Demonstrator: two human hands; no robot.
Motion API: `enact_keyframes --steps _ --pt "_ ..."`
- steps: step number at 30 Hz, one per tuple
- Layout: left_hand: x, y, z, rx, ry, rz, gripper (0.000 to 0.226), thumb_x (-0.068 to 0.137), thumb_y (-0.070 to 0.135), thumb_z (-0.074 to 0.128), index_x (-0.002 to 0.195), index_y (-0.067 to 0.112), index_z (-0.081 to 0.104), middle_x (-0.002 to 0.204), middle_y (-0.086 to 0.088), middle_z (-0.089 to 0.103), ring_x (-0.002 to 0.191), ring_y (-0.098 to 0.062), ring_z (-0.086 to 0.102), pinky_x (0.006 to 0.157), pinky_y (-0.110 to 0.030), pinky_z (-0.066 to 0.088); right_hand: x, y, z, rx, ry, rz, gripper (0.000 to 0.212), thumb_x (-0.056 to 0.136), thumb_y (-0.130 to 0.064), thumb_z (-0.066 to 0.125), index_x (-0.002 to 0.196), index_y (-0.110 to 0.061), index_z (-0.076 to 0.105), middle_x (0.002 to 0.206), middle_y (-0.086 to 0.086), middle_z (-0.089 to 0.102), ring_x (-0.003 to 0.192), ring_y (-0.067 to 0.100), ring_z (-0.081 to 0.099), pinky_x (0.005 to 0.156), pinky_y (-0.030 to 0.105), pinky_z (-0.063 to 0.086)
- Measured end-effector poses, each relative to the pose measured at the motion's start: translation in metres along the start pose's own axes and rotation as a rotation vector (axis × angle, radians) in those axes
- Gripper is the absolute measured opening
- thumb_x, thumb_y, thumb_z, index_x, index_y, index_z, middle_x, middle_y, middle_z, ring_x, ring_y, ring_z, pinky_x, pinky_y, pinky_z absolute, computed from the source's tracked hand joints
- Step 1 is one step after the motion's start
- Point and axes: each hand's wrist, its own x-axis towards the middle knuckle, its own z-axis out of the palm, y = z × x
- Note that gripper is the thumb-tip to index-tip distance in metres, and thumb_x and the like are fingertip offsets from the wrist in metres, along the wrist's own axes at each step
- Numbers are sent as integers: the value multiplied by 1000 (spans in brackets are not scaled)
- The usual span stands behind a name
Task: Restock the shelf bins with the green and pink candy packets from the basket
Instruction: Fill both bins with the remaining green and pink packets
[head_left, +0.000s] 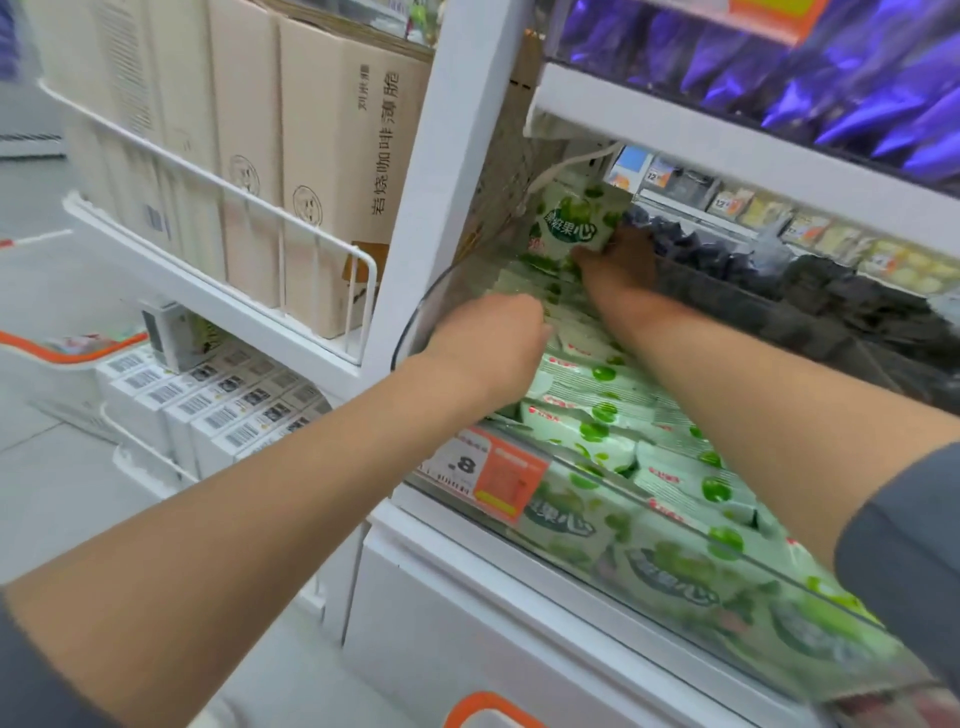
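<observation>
1. The right hand (621, 260) is reaching deep into the bin and gripping an upright green packet (571, 226) by its lower edge. It is probably standing the packet against the back wall so that the label faces out.
2. The left hand (493, 338), at 7 o'clock from the right one, is curling its fingers into the row of packets. The fingertips are hidden, so I cannot tell whether it is pinching a packet or only bracing the row to make room.
3. More green packets (602, 410) are lying flat and overlapped, running from the hands toward 5 o'clock.
4. The clear bin (410, 332) is holding them all, and it is looking nearly full.
5. An orange price tag (498, 473) is hanging on the bin's front at 6 o'clock from the left hand.
6. Dark packets (831, 301) are filling the neighbouring bin at 3 o'clock. Purple packets (831, 73) are sitting on the shelf above at 1 o'clock.
7. Cardboard boxes (337, 182) are standing at 10 o'clock.
8. An orange-rimmed basket (62, 356) is waiting at 9 o'clock, well apart from the hands. No pink packets are showing plainly, so that half likely remains.
</observation>
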Motion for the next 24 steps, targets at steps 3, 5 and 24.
enact_keyframes --steps 3,5,24 --pt "-1 0 0 -10 -3 2 32 104 27 36 82 10 51 74 -5 54 76 -29 58 66 -36 46 -5 -2 1 -21 -6 16 51 84 -18 61 134 -14 54 131 5 60 120 22 57 99 32 48" --pt "0 0 0 -11 -5 2 32 104 27 36 82 10 51 75 -6 55 76 -29 58 66 -36 47 -6 -1 2 -27 36 30 57 84 -16 65 137 -12 47 135 5 56 124 23 54 103 36 47" --pt "-3 0 0 12 -9 -13 34 105 31 36 80 13 50 74 -5 54 71 -26 53 61 -33 36 -14 -6 -18 -47 -62 -108 57 81 -6 66 133 -19 49 131 4 58 110 23 62 96 36 50"
